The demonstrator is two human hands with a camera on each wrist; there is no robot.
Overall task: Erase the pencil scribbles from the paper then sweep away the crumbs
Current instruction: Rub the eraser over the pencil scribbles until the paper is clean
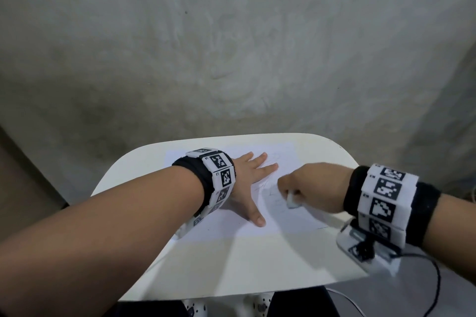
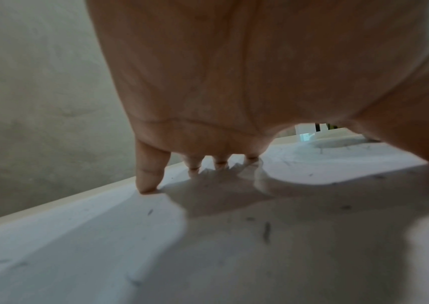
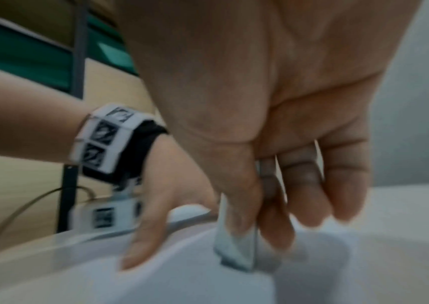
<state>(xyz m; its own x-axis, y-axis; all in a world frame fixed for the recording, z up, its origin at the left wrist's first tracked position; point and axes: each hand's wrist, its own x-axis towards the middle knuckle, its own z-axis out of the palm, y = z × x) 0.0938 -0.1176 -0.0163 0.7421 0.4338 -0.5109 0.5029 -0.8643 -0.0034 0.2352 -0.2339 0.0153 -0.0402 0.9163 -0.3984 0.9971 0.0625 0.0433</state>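
A white sheet of paper [image 1: 231,224] lies on the small white table [image 1: 231,273]. Faint pencil scribbles [image 1: 268,189] run across its middle. My left hand [image 1: 247,183] lies flat on the paper with fingers spread, holding it down. My right hand [image 1: 296,193] pinches a white eraser [image 1: 292,202] between thumb and fingers, its lower end pressed on the scribbled area. The right wrist view shows the eraser [image 3: 236,248] touching the paper [image 3: 182,283], blurred. Dark eraser crumbs [image 2: 266,232] are scattered over the paper [image 2: 78,246] under my left hand [image 2: 234,82].
A grey wall [image 1: 231,46] rises right behind the table's far edge. A cable [image 1: 435,285] hangs off my right wrist past the table's right corner. The table's near part is bare white surface.
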